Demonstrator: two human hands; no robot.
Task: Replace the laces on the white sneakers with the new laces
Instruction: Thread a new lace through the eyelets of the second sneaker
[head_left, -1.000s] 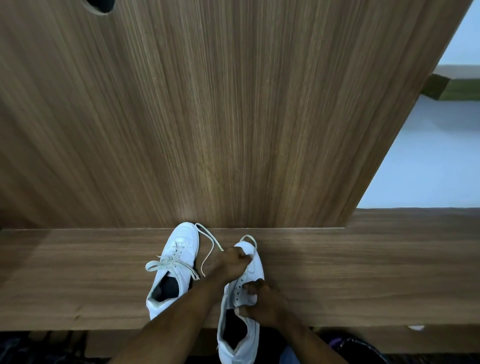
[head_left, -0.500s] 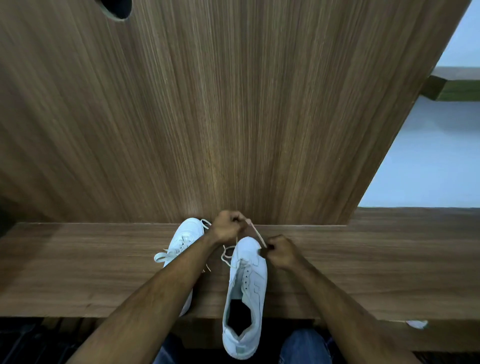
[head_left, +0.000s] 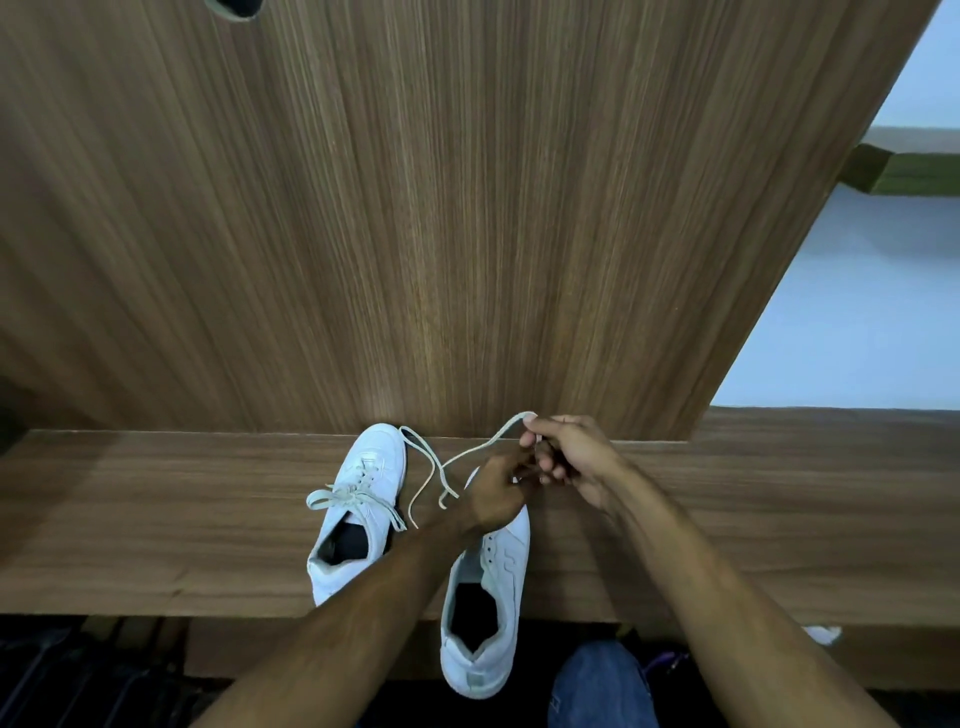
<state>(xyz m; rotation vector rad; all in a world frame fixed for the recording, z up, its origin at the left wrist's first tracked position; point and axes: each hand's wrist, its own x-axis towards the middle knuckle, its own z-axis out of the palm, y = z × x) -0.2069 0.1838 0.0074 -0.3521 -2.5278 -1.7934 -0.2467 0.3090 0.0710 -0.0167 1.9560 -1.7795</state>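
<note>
Two sneakers (head_left: 358, 506) side by side on shelf (head_left: 156, 519).

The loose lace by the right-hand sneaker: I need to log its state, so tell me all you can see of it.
The flat off-white shoelace looks like woven fabric. It runs free of the eyelets in slack curves over the brown wooden shelf, near the toe of the right-hand white sneaker. The right hand pinches one end, raised near the back panel; the left hand grips it lower down.
</note>
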